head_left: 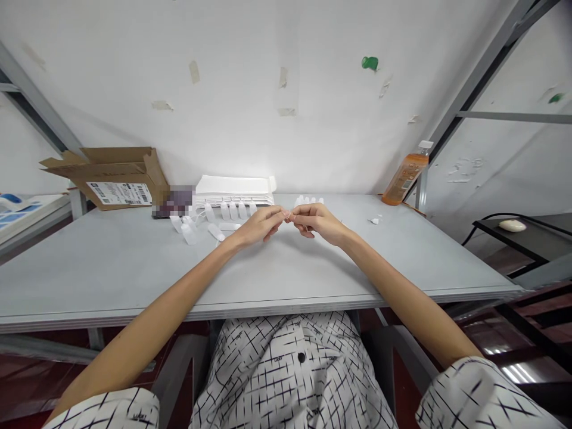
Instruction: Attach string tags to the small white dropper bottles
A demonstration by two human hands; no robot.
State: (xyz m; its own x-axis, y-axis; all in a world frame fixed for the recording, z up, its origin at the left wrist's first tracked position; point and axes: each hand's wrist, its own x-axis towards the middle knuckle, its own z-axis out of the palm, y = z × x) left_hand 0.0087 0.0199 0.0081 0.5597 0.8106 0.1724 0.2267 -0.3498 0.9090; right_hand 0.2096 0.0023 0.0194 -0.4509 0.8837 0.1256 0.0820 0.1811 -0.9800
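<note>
My left hand [267,223] and my right hand [318,220] meet above the table, fingertips almost touching. Each is closed in a pinch around a tiny pale piece [287,216] between them, too small to name. Left of my left hand, several small white plastic squeeze bottles [233,210] stand in a row, with others such as a loose bottle [189,233] nearer me. Just behind my right hand sits a group of small white pieces [308,201], partly hidden by it. Farther right lies a little white piece [375,220] on the tabletop.
The grey table [286,280] runs up to a white wall. At the back stand an open cardboard box [120,179], a stack of white card [235,186] and a leaning orange drink bottle [406,177]. A computer mouse [512,226] rests on a side shelf at right.
</note>
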